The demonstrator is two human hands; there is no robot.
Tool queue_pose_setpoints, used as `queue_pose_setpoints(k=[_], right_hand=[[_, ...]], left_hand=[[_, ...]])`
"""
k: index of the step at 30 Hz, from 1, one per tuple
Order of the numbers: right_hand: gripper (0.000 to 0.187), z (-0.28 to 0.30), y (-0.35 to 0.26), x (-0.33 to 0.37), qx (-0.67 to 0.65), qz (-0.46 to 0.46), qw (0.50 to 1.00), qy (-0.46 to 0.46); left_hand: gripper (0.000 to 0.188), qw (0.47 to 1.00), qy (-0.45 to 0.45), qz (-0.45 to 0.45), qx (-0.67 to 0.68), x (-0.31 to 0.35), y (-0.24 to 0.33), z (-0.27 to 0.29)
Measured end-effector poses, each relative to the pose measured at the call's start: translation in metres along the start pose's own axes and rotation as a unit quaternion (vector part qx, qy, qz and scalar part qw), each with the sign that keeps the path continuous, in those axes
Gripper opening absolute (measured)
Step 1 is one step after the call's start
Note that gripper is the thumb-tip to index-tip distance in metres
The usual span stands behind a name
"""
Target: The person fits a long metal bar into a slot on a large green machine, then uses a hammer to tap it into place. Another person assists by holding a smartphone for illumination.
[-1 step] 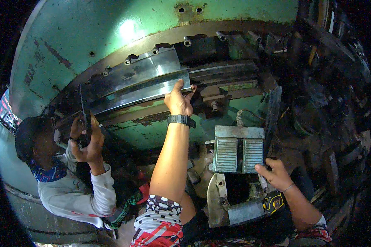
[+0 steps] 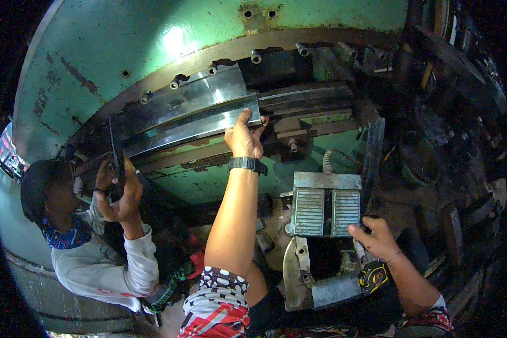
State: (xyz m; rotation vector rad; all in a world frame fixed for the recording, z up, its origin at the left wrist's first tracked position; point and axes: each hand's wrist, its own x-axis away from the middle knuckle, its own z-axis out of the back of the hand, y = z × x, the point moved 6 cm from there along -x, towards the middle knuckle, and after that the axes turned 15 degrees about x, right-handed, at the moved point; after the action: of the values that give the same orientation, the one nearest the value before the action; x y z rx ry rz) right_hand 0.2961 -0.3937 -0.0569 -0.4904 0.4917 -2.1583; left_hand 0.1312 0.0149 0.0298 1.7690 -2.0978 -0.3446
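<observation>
My left hand [image 2: 245, 137] grips the right end of a long, shiny bent metal sheet [image 2: 200, 123]. Its thumb lies on the near face and the other fingers curl behind the edge. The sheet rests along the dark bed of a green machine [image 2: 343, 14], under a row of bolts. Lower right, my right hand [image 2: 376, 239] is closed on the right edge of a grey double foot pedal [image 2: 327, 179] with ribbed treads; some fingers are hidden behind it. A cable leaves the pedal's top, and a curved metal frame [image 2: 337, 292] sits just below.
On the left, a person in a white sleeve [image 2: 110, 281] holds up a thin dark flat object [image 2: 114, 149] near the sheet's left end. A black and yellow round thing [image 2: 373, 277] lies beside the metal frame. Dark metal pieces crowd the right side.
</observation>
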Motion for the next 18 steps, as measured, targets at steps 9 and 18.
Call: queue_pose_setpoints(k=[9,18], right_hand=[[0.038,0.024,-0.045,0.001,-0.041,0.038,0.998,-0.012],[0.04,0.022,-0.04,-0.001,0.01,0.036,0.999,-0.003]], left_hand=[[0.023,1.0,-0.01,0.001,-0.007,0.001,0.002,-0.009],[0.022,1.0,-0.004,-0.01,0.006,0.0,0.002,-0.009]])
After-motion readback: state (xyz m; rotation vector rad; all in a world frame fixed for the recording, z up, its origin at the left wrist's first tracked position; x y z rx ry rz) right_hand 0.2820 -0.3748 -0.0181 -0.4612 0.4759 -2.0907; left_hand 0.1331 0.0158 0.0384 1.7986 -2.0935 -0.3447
